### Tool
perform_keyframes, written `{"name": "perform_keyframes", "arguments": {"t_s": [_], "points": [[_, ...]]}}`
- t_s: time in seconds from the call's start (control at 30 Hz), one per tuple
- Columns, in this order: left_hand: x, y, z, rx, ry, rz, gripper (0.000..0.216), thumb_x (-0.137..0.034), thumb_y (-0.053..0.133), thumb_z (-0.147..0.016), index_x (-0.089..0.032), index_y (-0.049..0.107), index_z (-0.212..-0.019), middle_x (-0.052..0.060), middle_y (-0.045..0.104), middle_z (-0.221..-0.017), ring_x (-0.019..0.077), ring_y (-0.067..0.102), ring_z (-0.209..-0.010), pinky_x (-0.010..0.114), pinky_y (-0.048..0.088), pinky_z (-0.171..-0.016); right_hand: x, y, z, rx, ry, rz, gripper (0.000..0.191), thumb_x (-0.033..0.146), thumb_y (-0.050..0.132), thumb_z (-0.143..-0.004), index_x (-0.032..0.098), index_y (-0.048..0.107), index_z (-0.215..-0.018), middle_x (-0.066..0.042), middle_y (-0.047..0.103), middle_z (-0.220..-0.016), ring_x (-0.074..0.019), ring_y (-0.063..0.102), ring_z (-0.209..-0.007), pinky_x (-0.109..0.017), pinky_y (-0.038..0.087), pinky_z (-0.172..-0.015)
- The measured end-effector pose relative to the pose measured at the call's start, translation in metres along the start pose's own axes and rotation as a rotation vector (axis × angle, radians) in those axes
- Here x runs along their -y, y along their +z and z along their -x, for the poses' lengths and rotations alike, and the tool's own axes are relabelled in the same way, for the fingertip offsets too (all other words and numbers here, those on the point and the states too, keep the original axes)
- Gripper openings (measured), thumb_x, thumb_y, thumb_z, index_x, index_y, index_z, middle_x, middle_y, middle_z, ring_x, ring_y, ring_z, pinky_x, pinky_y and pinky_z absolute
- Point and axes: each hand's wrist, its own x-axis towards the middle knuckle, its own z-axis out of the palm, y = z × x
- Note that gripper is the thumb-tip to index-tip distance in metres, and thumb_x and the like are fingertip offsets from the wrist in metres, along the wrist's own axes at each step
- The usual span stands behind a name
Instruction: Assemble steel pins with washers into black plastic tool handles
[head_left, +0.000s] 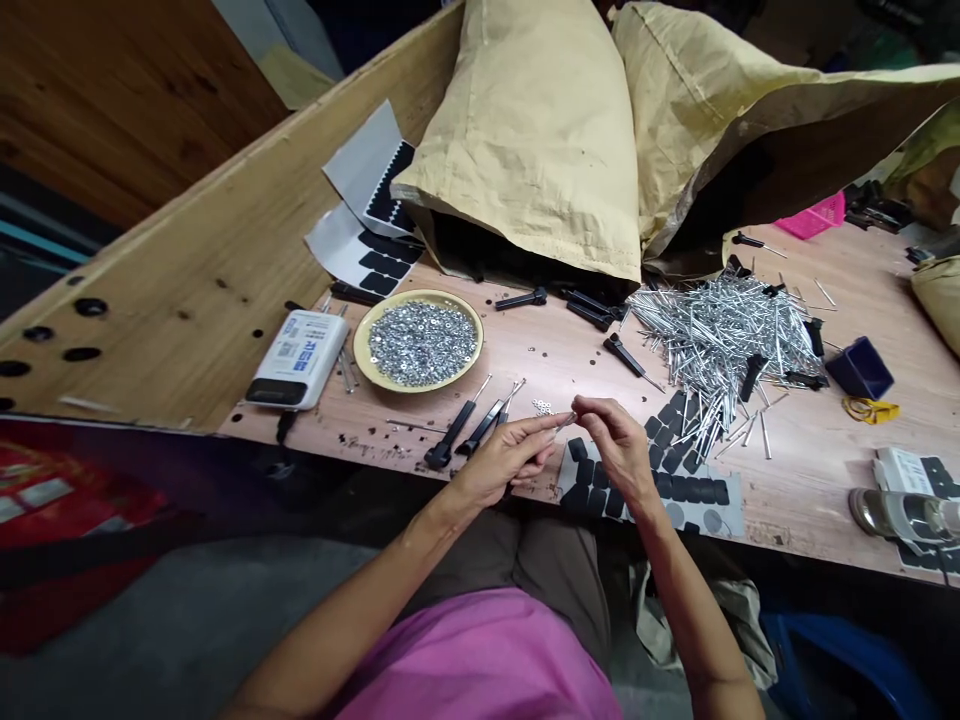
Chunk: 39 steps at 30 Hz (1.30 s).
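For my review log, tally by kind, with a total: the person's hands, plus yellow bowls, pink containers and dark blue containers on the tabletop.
Hands (left hand, right hand): 2
Yellow bowl: 1
Pink container: 1
Dark blue container: 1
Total: 5
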Motion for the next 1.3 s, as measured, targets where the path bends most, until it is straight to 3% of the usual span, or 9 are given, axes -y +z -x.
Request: {"name": "perform_keyframes", "arguments": {"t_s": [0.2, 0.3, 0.4, 0.57, 0.73, 0.83, 1.1, 1.2, 1.3], "points": [[0.005, -0.001, 0.002, 0.035, 0.042, -0.139, 0.056, -0.053, 0.067, -0.071, -0.013, 0.065, -0.11, -0.008, 0.043, -0.054, 0.0005, 0.025, -0.037, 0.016, 0.017, -0.036, 0.002, -0.01, -0.009, 0.132, 0.064, -0.049, 0.017, 0.038, 0.064, -0.082, 0.025, 0.074, -0.085, -0.003, 0.069, -0.078, -0.0155, 0.065, -0.076, -0.03, 0.053, -0.071], [0.006, 0.001, 0.002, -0.089, 0.26, -0.385, 0.038, -0.047, 0.061, -0.077, -0.013, 0.069, -0.093, -0.004, 0.052, -0.056, 0.005, 0.041, -0.044, 0.018, 0.034, -0.042, 0.001, -0.008, -0.006, 0.128, 0.135, -0.096, 0.018, 0.04, 0.068, -0.078, 0.024, 0.074, -0.08, -0.003, 0.068, -0.077, -0.0158, 0.064, -0.075, -0.03, 0.052, -0.072], [0.005, 0.003, 0.002, -0.22, 0.51, -0.657, 0.026, -0.035, 0.055, -0.082, -0.016, 0.07, -0.088, 0.003, 0.069, -0.075, 0.012, 0.06, -0.066, 0.022, 0.048, -0.063, -0.002, -0.003, -0.002, 0.066, 0.206, -0.159, 0.022, 0.044, 0.069, -0.075, 0.024, 0.073, -0.081, -0.003, 0.067, -0.08, -0.0157, 0.064, -0.076, -0.03, 0.052, -0.073], [0.01, 0.0, -0.001, -0.212, 0.608, -0.826, 0.027, -0.029, 0.047, -0.088, -0.016, 0.07, -0.093, 0.005, 0.075, -0.086, 0.0146, 0.068, -0.076, 0.023, 0.054, -0.069, -0.004, 0.001, 0.0, 0.072, 0.206, -0.213, 0.024, 0.046, 0.068, -0.076, 0.027, 0.074, -0.09, -0.002, 0.067, -0.088, -0.0151, 0.064, -0.081, -0.03, 0.052, -0.077], [0.017, -0.002, 0.0, -0.351, 0.921, -1.101, 0.028, -0.024, 0.042, -0.093, -0.015, 0.068, -0.098, 0.007, 0.074, -0.088, 0.0152, 0.07, -0.082, 0.023, 0.055, -0.073, -0.002, -0.004, -0.004, 0.139, 0.224, -0.186, 0.025, 0.047, 0.067, -0.077, 0.027, 0.075, -0.089, -0.004, 0.069, -0.089, -0.0166, 0.064, -0.084, -0.032, 0.051, -0.078], [0.018, -0.002, 0.0, -0.364, 0.999, -1.189, 0.027, -0.023, 0.041, -0.094, -0.015, 0.067, -0.1, 0.007, 0.074, -0.086, 0.014, 0.07, -0.08, 0.022, 0.055, -0.071, 0.0, -0.007, -0.005, 0.109, 0.222, -0.153, 0.024, 0.046, 0.067, -0.077, 0.026, 0.076, -0.088, -0.004, 0.069, -0.086, -0.0167, 0.064, -0.082, -0.031, 0.051, -0.076], [0.023, 0.002, 0.0, -0.408, 0.887, -1.071, 0.032, -0.034, 0.042, -0.093, -0.017, 0.069, -0.097, 0.007, 0.072, -0.085, 0.0153, 0.068, -0.078, 0.024, 0.054, -0.069, 0.003, -0.007, -0.005, 0.1, 0.269, -0.116, 0.019, 0.04, 0.07, -0.074, 0.022, 0.075, -0.078, -0.003, 0.069, -0.077, -0.0149, 0.062, -0.07, -0.028, 0.049, -0.065], [0.018, 0.005, 0.0, -0.262, 0.55, -0.714, 0.042, -0.05, 0.045, -0.088, -0.016, 0.069, -0.09, 0.003, 0.063, -0.064, 0.0112, 0.058, -0.053, 0.022, 0.046, -0.047, 0.002, -0.005, -0.003, 0.06, 0.22, -0.121, 0.019, 0.04, 0.069, -0.076, 0.022, 0.074, -0.079, -0.003, 0.068, -0.077, -0.015, 0.062, -0.072, -0.028, 0.049, -0.067], [0.008, 0.007, 0.001, -0.009, 0.111, -0.317, 0.052, -0.063, 0.054, -0.077, -0.014, 0.067, -0.089, -0.008, 0.039, -0.048, 0.003, 0.027, -0.033, 0.017, 0.022, -0.032, 0.002, -0.006, -0.004, 0.084, 0.181, -0.117, 0.02, 0.042, 0.068, -0.076, 0.023, 0.074, -0.079, -0.003, 0.068, -0.078, -0.0154, 0.063, -0.074, -0.029, 0.049, -0.069]]}}
